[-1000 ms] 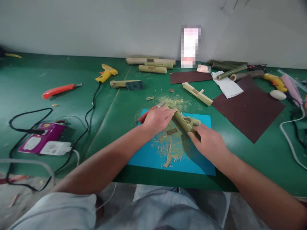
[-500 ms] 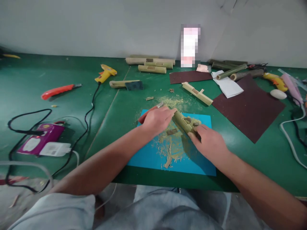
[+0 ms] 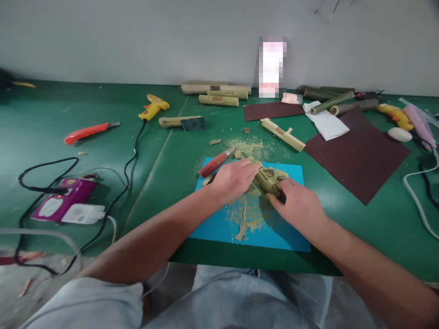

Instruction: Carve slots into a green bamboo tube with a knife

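Observation:
A short bamboo tube [image 3: 266, 181] with a cut-out slot lies aslant over the blue sheet [image 3: 212, 227]. My right hand [image 3: 297, 196] is wrapped round its near end. At the far end, my left hand [image 3: 236, 179] is closed with fingertips against the tube near the slot; a small pale piece shows at the fingertips, too small to name. The red-handled knife [image 3: 214, 164] lies beyond my left hand, its blade pointing away to the right. Shavings and dust [image 3: 244, 218] cover the middle of the sheet.
Bamboo pieces [image 3: 218, 100] lie along the wall and to the right [image 3: 283, 135]. Brown sandpaper [image 3: 360, 160] is at right. On the left are a yellow glue gun [image 3: 153, 108], an orange cutter [image 3: 91, 132] and a purple power strip [image 3: 65, 198] with cables.
My left hand has shifted right and slightly nearer along the bamboo tube. More of the red-handled knife shows beyond it. The view has moved slightly.

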A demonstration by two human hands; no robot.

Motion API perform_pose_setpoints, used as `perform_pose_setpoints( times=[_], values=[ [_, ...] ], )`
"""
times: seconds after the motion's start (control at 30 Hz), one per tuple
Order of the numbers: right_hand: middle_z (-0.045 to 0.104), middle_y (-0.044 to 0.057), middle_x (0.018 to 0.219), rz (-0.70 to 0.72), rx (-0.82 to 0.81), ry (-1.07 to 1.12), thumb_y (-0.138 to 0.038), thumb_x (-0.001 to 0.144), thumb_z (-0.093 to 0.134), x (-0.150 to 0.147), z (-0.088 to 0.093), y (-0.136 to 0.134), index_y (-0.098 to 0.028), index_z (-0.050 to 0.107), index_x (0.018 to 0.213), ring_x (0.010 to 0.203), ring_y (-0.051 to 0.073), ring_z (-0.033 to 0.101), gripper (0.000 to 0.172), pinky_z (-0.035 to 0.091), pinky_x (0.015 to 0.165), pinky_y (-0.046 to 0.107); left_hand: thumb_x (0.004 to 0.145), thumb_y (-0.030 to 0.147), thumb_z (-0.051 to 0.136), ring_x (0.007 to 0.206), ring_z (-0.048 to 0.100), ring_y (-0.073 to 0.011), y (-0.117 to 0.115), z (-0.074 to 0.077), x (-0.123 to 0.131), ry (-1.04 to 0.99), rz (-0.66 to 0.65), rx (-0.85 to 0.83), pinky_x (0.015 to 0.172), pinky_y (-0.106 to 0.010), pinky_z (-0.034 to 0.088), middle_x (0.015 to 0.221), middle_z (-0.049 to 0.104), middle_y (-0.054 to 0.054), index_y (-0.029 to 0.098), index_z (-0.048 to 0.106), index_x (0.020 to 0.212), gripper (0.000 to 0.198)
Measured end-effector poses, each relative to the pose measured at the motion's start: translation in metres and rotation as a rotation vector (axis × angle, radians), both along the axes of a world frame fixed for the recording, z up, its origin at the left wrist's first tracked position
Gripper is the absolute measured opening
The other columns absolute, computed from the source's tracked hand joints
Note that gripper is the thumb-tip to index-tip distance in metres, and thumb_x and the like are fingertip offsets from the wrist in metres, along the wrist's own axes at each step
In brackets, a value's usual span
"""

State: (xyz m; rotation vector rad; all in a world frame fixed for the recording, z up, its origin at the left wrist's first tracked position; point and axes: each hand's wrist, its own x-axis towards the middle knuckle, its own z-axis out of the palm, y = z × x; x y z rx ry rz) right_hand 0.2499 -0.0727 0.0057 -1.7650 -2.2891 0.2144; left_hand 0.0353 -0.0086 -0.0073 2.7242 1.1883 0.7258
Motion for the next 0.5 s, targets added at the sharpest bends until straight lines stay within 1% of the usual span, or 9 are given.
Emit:
perform_pose_setpoints(
  times=[0.13, 0.3, 0.37, 0.5],
  values=[
    [0.068, 0.006, 0.085, -0.016, -0.012, 0.014, -0.039, 0.088, 0.061, -0.001, 0.001, 0.0, -0.022, 0.059, 0.08, 0.073, 0.02, 0.064, 0.019, 0.035, 0.057, 0.031, 0.106, 0.027, 0.041, 0.092, 0.071, -0.0195, -0.003, 0.0, -0.004, 0.027, 0.0, 0.02, 0.08, -0.031, 0.058, 0.097, 0.072, -0.009, 0.013, 0.067, 0.124, 0.035],
    [0.067, 0.005, 0.081, -0.012, -0.006, 0.039, -0.038, 0.088, 0.06, -0.002, 0.0, 0.0, -0.022, 0.058, 0.077, 0.07, 0.019, 0.063, 0.02, 0.035, 0.057, 0.031, 0.105, 0.029, 0.041, 0.087, 0.071, -0.0169, -0.006, -0.004, -0.016, 0.039, 0.026, 0.049, 0.075, -0.027, 0.057, 0.092, 0.072, -0.007, 0.016, 0.067, 0.124, 0.035],
    [0.067, 0.005, 0.081, -0.009, -0.002, 0.036, -0.039, 0.089, 0.059, -0.002, 0.0, 0.0, -0.022, 0.058, 0.077, 0.069, 0.018, 0.062, 0.02, 0.034, 0.056, 0.031, 0.105, 0.029, 0.042, 0.089, 0.071, -0.0168, -0.001, -0.005, -0.018, 0.025, 0.049, 0.055, 0.076, -0.026, 0.057, 0.094, 0.073, -0.007, 0.017, 0.068, 0.123, 0.034],
    [0.066, 0.005, 0.081, -0.023, -0.014, 0.016, -0.04, 0.09, 0.059, 0.0, 0.001, 0.0, -0.021, 0.057, 0.077, 0.067, 0.017, 0.06, 0.022, 0.031, 0.055, 0.031, 0.103, 0.029, 0.045, 0.087, 0.071, -0.0183, 0.012, -0.005, -0.018, -0.008, 0.096, 0.096, 0.08, -0.031, 0.057, 0.094, 0.074, -0.007, 0.016, 0.071, 0.118, 0.032]
  ],
)
